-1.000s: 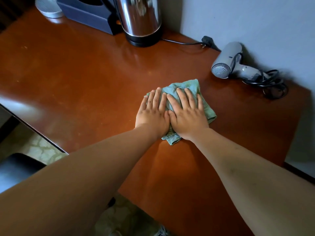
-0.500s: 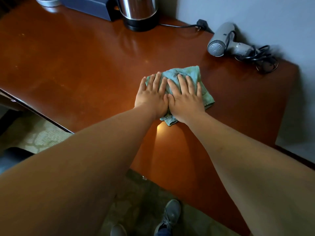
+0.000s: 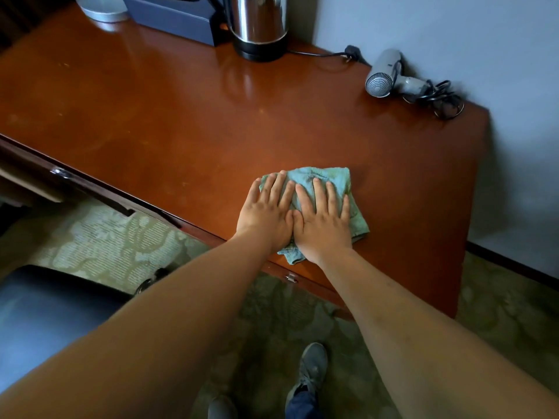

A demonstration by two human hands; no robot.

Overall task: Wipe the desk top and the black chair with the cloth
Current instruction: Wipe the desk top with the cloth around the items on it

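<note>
Head view: your left hand (image 3: 263,213) and right hand (image 3: 323,220), fingers flat, press crumpled green cloth (image 3: 322,178) on glossy red-brown wooden desk top (image 3: 181,116), near edge. Desk step underway. Next: sweep left; black padded chair (image 3: 45,313) untouched.

One head-worn camera (wide-angle) looks forward and steeply down. It sits close above the desk (image 3: 187,122), facing the wall (image 3: 453,31).
</note>
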